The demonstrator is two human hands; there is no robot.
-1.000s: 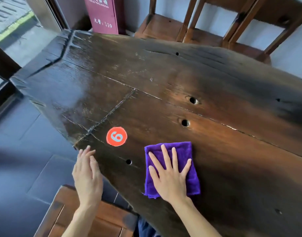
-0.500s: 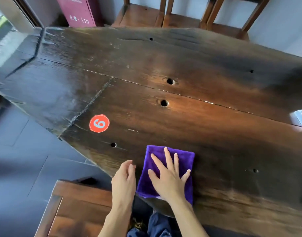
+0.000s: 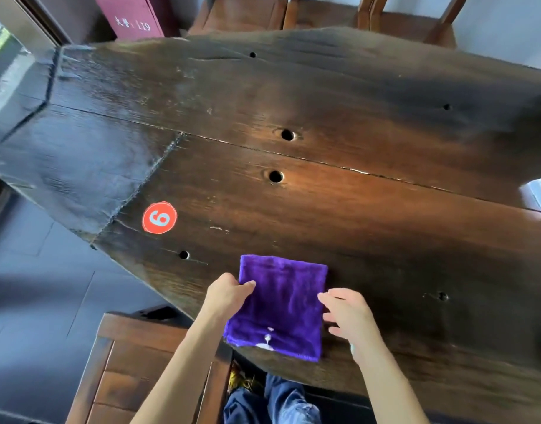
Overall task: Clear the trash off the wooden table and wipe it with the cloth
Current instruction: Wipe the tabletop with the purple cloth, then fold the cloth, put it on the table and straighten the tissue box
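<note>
Purple cloth (image 3: 279, 304) lies lengthwise toward person; left hand (image 3: 227, 293) pinches it, right hand (image 3: 347, 316) released.

tabletop (image 3: 339, 228) open ahead; only card (image 3: 540, 194) at far right.

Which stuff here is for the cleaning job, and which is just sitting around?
For the job:
- purple cloth
- wooden table
- left hand, pinching the cloth's edge
- right hand, at the cloth's other edge

Just sitting around:
- red number 6 sticker
- dark red box
- chairs
- card at the table's right edge
</note>
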